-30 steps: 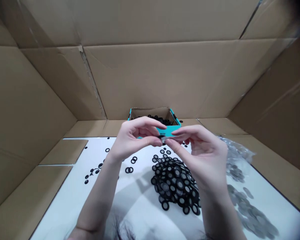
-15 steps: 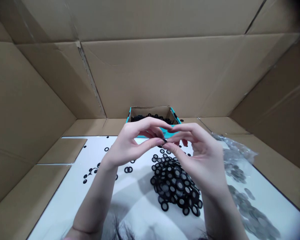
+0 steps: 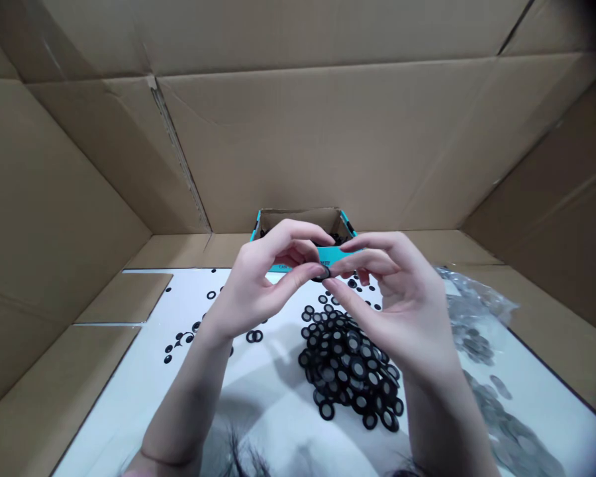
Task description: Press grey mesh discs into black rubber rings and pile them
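Above the table, a small black ring with a grey disc in it (image 3: 323, 272) is pinched between the thumb and fingers of my left hand (image 3: 273, 275). My right hand (image 3: 390, 291) meets the ring's right edge with its thumb and a fingertip, its index finger raised apart. Below my right hand lies a heap of black rings with grey discs (image 3: 350, 364). Loose black rings (image 3: 254, 336) are scattered on the white table to the left.
A turquoise-edged box (image 3: 345, 255) holding black pieces stands at the back. On the right are a clear plastic bag (image 3: 477, 295) and loose grey discs (image 3: 516, 430). Cardboard walls (image 3: 302, 146) enclose the white table (image 3: 129, 404) at the back and sides.
The fingers of my two hands have parted slightly, and the index fingertips no longer meet. The ring now shows more of its grey face, tilted towards me at my left thumb.
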The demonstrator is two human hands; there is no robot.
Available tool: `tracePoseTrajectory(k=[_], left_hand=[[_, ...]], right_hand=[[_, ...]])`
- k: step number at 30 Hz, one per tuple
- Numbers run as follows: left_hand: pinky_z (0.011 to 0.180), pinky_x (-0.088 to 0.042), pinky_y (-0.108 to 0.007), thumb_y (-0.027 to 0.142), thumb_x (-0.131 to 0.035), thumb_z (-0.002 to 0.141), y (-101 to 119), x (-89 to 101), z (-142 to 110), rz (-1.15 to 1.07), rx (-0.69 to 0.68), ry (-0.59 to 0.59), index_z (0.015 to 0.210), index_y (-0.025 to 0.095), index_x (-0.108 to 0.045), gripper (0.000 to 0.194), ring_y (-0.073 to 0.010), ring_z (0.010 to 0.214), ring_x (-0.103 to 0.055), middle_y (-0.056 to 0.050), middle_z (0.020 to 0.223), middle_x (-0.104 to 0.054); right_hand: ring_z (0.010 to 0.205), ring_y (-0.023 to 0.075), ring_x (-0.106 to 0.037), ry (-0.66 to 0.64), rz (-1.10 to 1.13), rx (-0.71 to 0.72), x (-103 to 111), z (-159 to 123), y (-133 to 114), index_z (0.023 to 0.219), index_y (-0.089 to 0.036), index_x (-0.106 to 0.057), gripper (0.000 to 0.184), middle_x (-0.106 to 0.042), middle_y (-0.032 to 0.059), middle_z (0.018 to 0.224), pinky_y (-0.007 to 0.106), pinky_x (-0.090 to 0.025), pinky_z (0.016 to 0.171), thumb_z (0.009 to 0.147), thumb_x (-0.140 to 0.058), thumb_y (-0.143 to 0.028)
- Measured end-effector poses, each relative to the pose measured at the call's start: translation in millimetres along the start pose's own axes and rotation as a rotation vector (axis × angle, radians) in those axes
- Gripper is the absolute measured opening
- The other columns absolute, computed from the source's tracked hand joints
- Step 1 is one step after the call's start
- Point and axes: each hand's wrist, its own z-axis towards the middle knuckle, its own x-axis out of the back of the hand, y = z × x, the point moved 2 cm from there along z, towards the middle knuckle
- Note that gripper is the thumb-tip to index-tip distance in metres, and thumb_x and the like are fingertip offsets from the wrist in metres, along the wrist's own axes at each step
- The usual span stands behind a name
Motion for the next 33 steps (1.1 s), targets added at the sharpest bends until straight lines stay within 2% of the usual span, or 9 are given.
tracePoseTrajectory(k=[5,10,14,22,26,33], left_hand=[[0.079,-0.062,-0.021,0.008,-0.064,0.091,1.1,0.4,-1.0,0.053,-0.020,-0.030,0.111,0.022,-0.060,0.025,-0.0103,0.084,-0.071,0.001,0.091,-0.070],[0.075,-0.061,-0.018,0.014,-0.067,0.093,1.2,-3.7,-1.4,0.081,-0.064,0.037,0.106,0.022,-0.059,0.018,-0.0082,0.077,-0.069,0.003,0.086,-0.068],[0.074,-0.059,-0.015,0.011,-0.067,0.092,2.6,-8.2,-0.4,0.059,-0.085,0.066,0.102,0.022,-0.059,0.017,-0.0056,0.075,-0.066,0.004,0.086,-0.065],[0.071,-0.060,-0.016,0.009,-0.066,0.092,3.7,-9.8,-1.0,0.060,-0.120,0.123,0.101,0.021,-0.058,0.017,-0.0071,0.078,-0.067,0.002,0.092,-0.066],[0.073,-0.060,-0.016,0.008,-0.066,0.091,2.3,-7.8,-1.8,0.102,-0.144,0.081,0.104,0.022,-0.058,0.020,-0.0070,0.078,-0.066,0.002,0.093,-0.065],[0.075,-0.059,-0.016,0.007,-0.063,0.093,2.9,-1.1,-2.3,0.077,-0.133,-0.069,0.105,0.021,-0.057,0.020,-0.0071,0.080,-0.065,0.001,0.093,-0.064]], right_hand=[[0.074,0.0202,-0.066,-0.042,-0.002,0.000,3.8,0.4,1.2,0.098,-0.030,-0.054,0.030,-0.069,-0.0035,0.074,0.037,-0.045,0.066,0.079,-0.071,-0.014],[0.077,0.0197,-0.064,-0.063,0.002,-0.010,5.5,-1.6,1.5,0.099,-0.030,-0.053,0.029,-0.069,-0.0024,0.080,0.037,-0.046,0.069,0.080,-0.069,-0.014],[0.074,0.0189,-0.062,-0.068,0.042,-0.033,4.3,-0.9,1.2,0.099,-0.029,-0.053,0.030,-0.069,-0.0025,0.079,0.037,-0.045,0.069,0.080,-0.070,-0.014],[0.078,0.0201,-0.066,-0.052,0.050,0.004,1.2,0.5,-1.0,0.102,-0.029,-0.053,0.031,-0.068,-0.0035,0.078,0.037,-0.043,0.068,0.082,-0.068,-0.012],[0.078,0.0195,-0.064,-0.033,0.104,0.013,3.5,0.0,-1.5,0.099,-0.029,-0.050,0.033,-0.067,-0.0042,0.078,0.037,-0.043,0.071,0.080,-0.067,-0.009],[0.077,0.0167,-0.063,-0.058,0.151,0.024,6.3,-0.5,-3.8,0.094,-0.028,-0.048,0.033,-0.062,-0.0046,0.079,0.036,-0.043,0.069,0.078,-0.069,-0.007]])
